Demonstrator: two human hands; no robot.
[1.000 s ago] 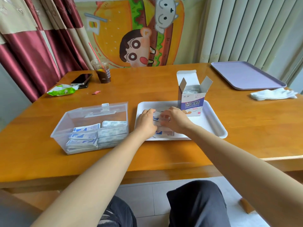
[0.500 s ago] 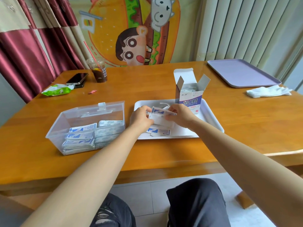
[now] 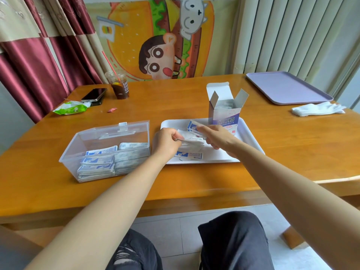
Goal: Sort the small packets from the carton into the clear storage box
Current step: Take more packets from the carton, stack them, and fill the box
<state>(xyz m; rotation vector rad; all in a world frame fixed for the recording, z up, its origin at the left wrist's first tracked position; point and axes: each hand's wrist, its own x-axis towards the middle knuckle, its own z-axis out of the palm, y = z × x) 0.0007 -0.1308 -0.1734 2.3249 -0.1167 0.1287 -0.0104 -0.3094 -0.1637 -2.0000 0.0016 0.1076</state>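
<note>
Over the white tray (image 3: 247, 133), my left hand (image 3: 167, 142) and my right hand (image 3: 218, 137) hold a small bunch of white-and-blue packets (image 3: 191, 136) between them, lifted a little off the tray. Each hand pinches one end of the bunch. More loose packets (image 3: 190, 155) lie on the tray below. The open carton (image 3: 224, 112) stands upright at the tray's back, flaps up, with packets inside. The clear storage box (image 3: 109, 137) sits left of the tray, with stacks of packets along its near side.
A wooden table (image 3: 292, 145) carries everything. At the back left are a dark drink cup (image 3: 118, 85), a phone (image 3: 94, 94) and a green wrapper (image 3: 70, 108). A lilac tray (image 3: 286, 87) and white gloves (image 3: 317, 110) lie at the back right.
Both hands gathered packets on the tray and lifted the bunch slightly. The view shifted a little to the right.
</note>
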